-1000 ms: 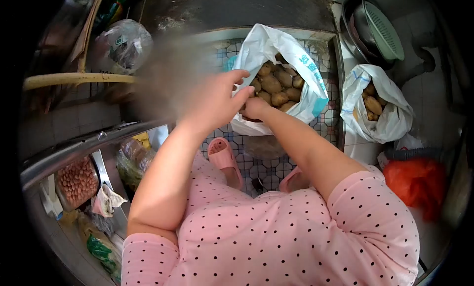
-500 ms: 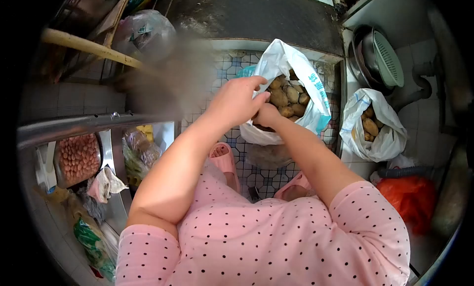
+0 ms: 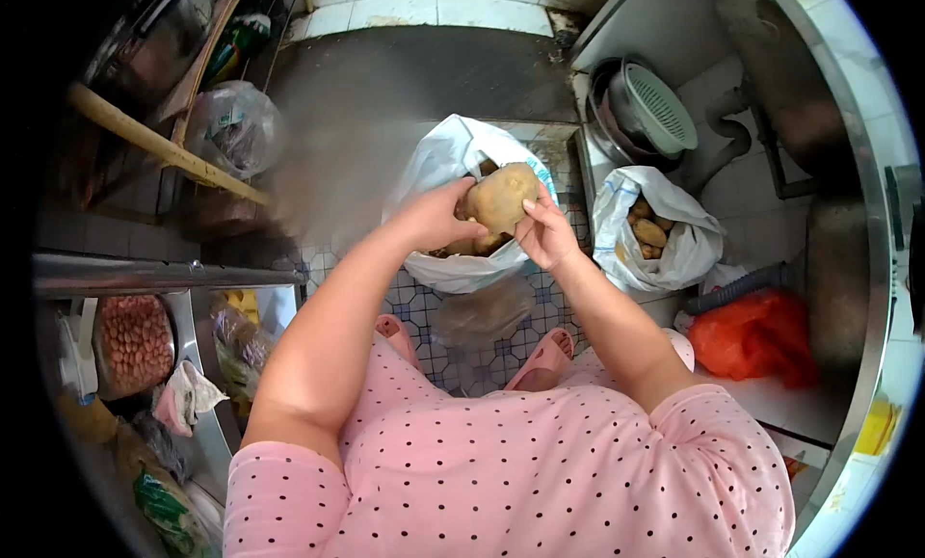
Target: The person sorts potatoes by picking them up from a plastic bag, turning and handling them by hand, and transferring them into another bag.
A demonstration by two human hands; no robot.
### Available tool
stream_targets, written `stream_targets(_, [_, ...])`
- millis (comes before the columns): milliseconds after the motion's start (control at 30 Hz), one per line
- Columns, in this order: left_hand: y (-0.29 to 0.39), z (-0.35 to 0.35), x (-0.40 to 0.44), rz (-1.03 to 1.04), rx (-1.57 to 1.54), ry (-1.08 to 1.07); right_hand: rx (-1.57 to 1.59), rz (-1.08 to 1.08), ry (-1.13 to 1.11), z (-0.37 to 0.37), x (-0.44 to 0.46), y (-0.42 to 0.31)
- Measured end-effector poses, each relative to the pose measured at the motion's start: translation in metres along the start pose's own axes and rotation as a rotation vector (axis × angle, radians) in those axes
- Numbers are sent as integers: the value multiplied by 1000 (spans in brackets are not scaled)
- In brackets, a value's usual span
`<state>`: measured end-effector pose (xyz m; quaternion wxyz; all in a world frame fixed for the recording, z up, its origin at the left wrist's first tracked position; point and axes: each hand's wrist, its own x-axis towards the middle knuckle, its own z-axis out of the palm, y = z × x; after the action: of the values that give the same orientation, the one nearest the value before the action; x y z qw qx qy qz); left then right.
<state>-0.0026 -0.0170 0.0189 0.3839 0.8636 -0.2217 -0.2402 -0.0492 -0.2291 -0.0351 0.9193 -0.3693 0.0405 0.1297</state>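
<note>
Over the white plastic bag (image 3: 447,273) of potatoes on the floor, a large tan potato (image 3: 505,196) is raised between my two hands. My right hand (image 3: 547,232) grips its right side, thumb on the near face and fingers partly hidden. From the left, my left hand (image 3: 438,217) closes on its other side with finger and thumb, the remaining fingers hidden. More potatoes show inside the bag beneath the raised one. The bag's mouth is open.
A second white bag (image 3: 609,214) with potatoes stands to the right, below stacked basins and a green colander (image 3: 661,109). A red plastic bag (image 3: 752,336) lies nearer me. At left are a metal rail (image 3: 164,272), a wooden pole (image 3: 164,148) and a container of peanuts (image 3: 136,344).
My hands were lower at the bag's edge, the right hand partly inside it. Now they hold a large potato above the opening. The view has shifted to the right.
</note>
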Motion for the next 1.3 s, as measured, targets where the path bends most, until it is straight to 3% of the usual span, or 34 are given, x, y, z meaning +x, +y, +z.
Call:
stream_targets(133, [21,6,1,36,-152,-5,81,26,141,18,0,1])
stream_targets(167, [15,19,4,144,-182,83,85,38,206,15,6,4])
stream_targets(333, [28,29,5,69,-95,328,70,-34,406,39,17,9])
stream_targets(500, [22,29,14,115,-138,443,125,-78,439,55,18,3])
stream_targets(600, [19,23,19,76,-334,309,177,-53,433,59,13,-5])
stream_targets(700, [29,8,17,-169,-559,124,275,-106,419,55,9,-10])
stream_targets(833, [26,7,17,-219,-876,25,382,-147,303,33,7,-14])
stream_targets(900, [31,6,14,-301,-1116,-70,284,-206,214,25,8,-12])
stream_targets(1000, [31,13,18,-250,-1201,-69,160,-229,16,23,10,-12])
stream_targets(1100, [23,18,22,-92,-905,198,-139,-153,-110,32,5,-21])
stream_targets(1233, [12,26,30,191,-577,452,-82,-49,25,40,-5,-23])
stream_targets(1300, [13,27,29,174,-646,431,-140,-96,17,38,-7,-22])
